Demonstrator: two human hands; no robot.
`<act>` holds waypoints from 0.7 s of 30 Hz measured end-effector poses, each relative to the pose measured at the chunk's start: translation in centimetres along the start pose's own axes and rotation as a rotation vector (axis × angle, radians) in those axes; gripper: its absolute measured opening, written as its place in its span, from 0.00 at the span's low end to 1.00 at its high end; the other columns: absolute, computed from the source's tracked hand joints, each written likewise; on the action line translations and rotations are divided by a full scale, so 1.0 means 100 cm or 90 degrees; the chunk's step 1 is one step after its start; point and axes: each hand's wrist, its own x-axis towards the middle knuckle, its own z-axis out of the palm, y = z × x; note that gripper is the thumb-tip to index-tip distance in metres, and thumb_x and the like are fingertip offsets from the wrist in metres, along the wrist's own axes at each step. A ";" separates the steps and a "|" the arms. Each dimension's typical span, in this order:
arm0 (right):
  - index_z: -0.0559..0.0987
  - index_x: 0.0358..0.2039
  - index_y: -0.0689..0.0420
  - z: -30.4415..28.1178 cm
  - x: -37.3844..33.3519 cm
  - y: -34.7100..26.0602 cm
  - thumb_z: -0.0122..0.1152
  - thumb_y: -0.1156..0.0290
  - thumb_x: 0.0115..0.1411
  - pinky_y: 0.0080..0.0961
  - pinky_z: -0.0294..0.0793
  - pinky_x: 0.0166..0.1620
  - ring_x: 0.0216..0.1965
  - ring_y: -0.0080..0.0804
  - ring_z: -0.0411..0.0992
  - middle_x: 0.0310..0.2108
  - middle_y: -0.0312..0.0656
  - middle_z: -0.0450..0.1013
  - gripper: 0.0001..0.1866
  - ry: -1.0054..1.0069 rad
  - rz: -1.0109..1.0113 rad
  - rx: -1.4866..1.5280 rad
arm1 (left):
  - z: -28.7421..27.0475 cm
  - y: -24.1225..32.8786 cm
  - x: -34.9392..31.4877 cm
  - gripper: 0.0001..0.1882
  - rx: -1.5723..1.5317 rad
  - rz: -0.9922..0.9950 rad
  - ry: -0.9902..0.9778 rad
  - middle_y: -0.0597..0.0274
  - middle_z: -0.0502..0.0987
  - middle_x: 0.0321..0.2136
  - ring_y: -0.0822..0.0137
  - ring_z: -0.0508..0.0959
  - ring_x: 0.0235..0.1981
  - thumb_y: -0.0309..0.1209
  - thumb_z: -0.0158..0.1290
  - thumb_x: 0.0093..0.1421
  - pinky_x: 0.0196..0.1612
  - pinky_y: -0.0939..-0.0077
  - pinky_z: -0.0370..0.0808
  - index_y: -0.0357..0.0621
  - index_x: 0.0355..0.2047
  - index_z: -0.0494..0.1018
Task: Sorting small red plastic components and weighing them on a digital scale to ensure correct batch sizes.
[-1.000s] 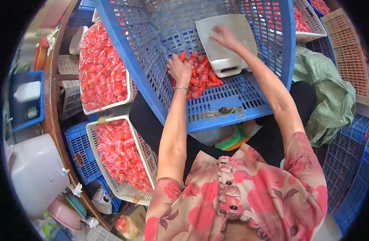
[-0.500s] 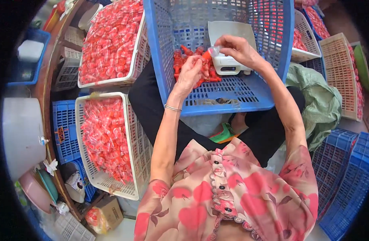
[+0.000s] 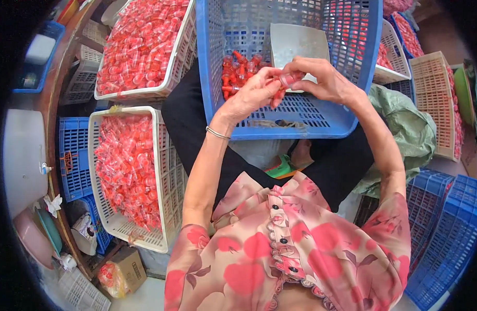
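Note:
My left hand point(image 3: 255, 92) and my right hand point(image 3: 321, 79) meet inside the tilted blue crate point(image 3: 313, 136). Between them is a small red plastic piece with a clear cap point(image 3: 289, 79). The left fingers are closed around its red end, largely hidden, while my right fingertips pinch the clear end. Loose red plastic pieces point(image 3: 240, 70) lie in a heap on the crate's floor, left of the hands. Behind the right hand stands a pale grey tray-like panel point(image 3: 295, 41); the white jug near it is almost wholly covered.
Two white crates point(image 3: 163, 171) heaped with red, clear-capped pieces point(image 3: 127, 171) stand at my left. On the right lie a crumpled green sack point(image 3: 402, 122), a beige crate point(image 3: 434, 103) and stacked blue crates point(image 3: 448, 228). A cardboard box point(image 3: 129, 269) sits at lower left.
My right hand has come down and left, closer to the left hand, and now covers most of the white jug. The left hand has shifted slightly right. The whole view has shifted a little.

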 end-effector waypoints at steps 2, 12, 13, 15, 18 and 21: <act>0.75 0.46 0.63 -0.003 -0.006 0.003 0.55 0.73 0.64 0.25 0.74 0.38 0.34 0.24 0.73 0.32 0.37 0.74 0.12 -0.020 0.023 -0.040 | 0.015 0.003 0.000 0.21 0.173 0.093 0.054 0.55 0.73 0.36 0.66 0.76 0.34 0.32 0.49 0.66 0.39 0.72 0.75 0.34 0.55 0.58; 0.81 0.33 0.62 0.035 0.001 -0.015 0.62 0.54 0.59 0.20 0.65 0.27 0.25 0.18 0.66 0.22 0.31 0.72 0.20 -0.043 0.387 0.187 | 0.004 -0.047 -0.014 0.26 0.827 0.515 0.243 0.38 0.69 0.45 0.43 0.72 0.49 0.21 0.52 0.53 0.52 0.55 0.69 0.29 0.53 0.61; 0.80 0.38 0.62 0.038 0.007 -0.018 0.62 0.59 0.59 0.20 0.68 0.29 0.26 0.18 0.68 0.25 0.32 0.73 0.18 -0.064 0.382 0.218 | 0.006 -0.052 -0.021 0.24 0.774 0.481 0.284 0.40 0.70 0.43 0.44 0.72 0.48 0.22 0.52 0.53 0.51 0.55 0.69 0.30 0.51 0.63; 0.76 0.48 0.63 0.046 0.001 -0.012 0.61 0.63 0.59 0.19 0.71 0.34 0.29 0.20 0.70 0.33 0.35 0.74 0.20 -0.021 0.404 0.306 | 0.013 -0.037 -0.042 0.22 0.723 0.457 0.339 0.42 0.70 0.41 0.45 0.73 0.46 0.22 0.53 0.53 0.49 0.56 0.70 0.32 0.49 0.66; 0.73 0.53 0.62 0.064 0.013 -0.036 0.58 0.61 0.61 0.18 0.71 0.37 0.33 0.20 0.70 0.39 0.38 0.73 0.24 0.032 0.330 0.334 | 0.015 -0.001 -0.093 0.15 0.782 0.534 0.491 0.47 0.71 0.39 0.48 0.74 0.41 0.23 0.52 0.56 0.44 0.60 0.71 0.37 0.45 0.68; 0.70 0.57 0.61 0.067 0.004 -0.027 0.57 0.60 0.62 0.18 0.71 0.39 0.35 0.21 0.71 0.43 0.40 0.72 0.26 0.031 0.336 0.345 | -0.023 0.027 -0.156 0.09 0.664 0.515 0.781 0.51 0.72 0.37 0.53 0.73 0.38 0.26 0.50 0.60 0.45 0.63 0.69 0.40 0.42 0.68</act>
